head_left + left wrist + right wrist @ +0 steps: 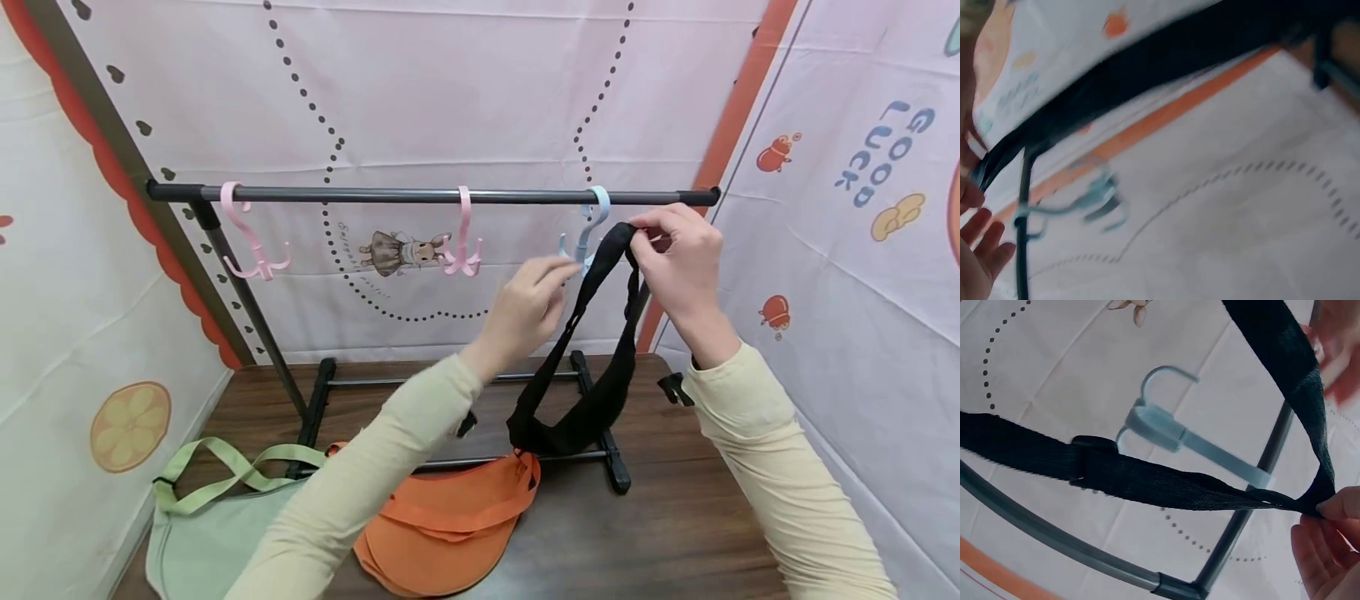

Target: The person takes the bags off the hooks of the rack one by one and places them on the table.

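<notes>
My right hand [682,258] pinches the top of a black strap [592,287], beside the right part of the rail. From it hangs a black fabric bag [588,412], its lower end near the orange bag. A slider buckle [1094,453] sits on the strap in the right wrist view. My left hand [525,308] is left of the strap, apart from it, fingers loosely bent and holding nothing; it looks blurred. Between the hands, a light blue hook [583,242] hangs on the black rail [360,195], partly behind the strap.
Two pink hooks, a left one [258,258] and a middle one [462,242], hang on the rail. On the wooden table [675,517] lie an orange bag [435,550] and a pale green bag [210,542]. Printed cloth walls [480,92] enclose the table.
</notes>
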Action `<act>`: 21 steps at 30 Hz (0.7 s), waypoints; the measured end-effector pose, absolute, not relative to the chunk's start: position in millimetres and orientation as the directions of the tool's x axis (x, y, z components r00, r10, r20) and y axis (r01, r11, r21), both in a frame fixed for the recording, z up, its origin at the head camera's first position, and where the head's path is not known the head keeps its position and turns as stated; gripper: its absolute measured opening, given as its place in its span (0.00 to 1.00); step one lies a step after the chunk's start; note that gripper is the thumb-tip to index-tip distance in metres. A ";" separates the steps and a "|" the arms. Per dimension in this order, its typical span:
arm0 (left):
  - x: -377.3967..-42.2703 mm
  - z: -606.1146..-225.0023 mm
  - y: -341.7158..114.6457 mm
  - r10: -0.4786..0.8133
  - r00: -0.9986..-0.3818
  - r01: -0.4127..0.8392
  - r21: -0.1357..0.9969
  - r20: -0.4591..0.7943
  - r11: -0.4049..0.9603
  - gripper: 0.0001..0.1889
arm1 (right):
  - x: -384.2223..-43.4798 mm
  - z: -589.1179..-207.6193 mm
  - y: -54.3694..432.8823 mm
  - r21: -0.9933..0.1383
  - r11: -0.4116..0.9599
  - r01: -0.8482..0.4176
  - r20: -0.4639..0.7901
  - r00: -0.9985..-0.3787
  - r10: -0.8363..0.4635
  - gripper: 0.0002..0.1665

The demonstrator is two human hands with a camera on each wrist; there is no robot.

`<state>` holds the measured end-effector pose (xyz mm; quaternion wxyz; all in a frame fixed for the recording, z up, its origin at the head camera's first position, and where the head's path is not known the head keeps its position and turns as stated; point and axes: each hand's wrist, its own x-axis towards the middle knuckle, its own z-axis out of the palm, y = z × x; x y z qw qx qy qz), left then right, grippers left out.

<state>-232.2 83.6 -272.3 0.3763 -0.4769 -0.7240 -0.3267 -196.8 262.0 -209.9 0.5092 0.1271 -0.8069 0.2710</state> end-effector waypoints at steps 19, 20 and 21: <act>-216.2 -455.1 30.9 0.411 -0.840 0.504 0.791 0.355 0.346 0.33 | -172.8 -199.7 260.1 -0.347 0.814 -0.466 0.866 -0.492 0.087 0.09; -216.6 -460.2 30.7 0.399 -0.853 0.474 0.818 0.336 0.326 0.31 | -171.3 -198.3 258.8 -0.349 0.811 -0.469 0.865 -0.494 0.086 0.09; -216.8 -464.5 30.9 0.385 -0.866 0.444 0.846 0.320 0.295 0.30 | -169.9 -196.7 257.6 -0.350 0.809 -0.473 0.866 -0.493 0.087 0.09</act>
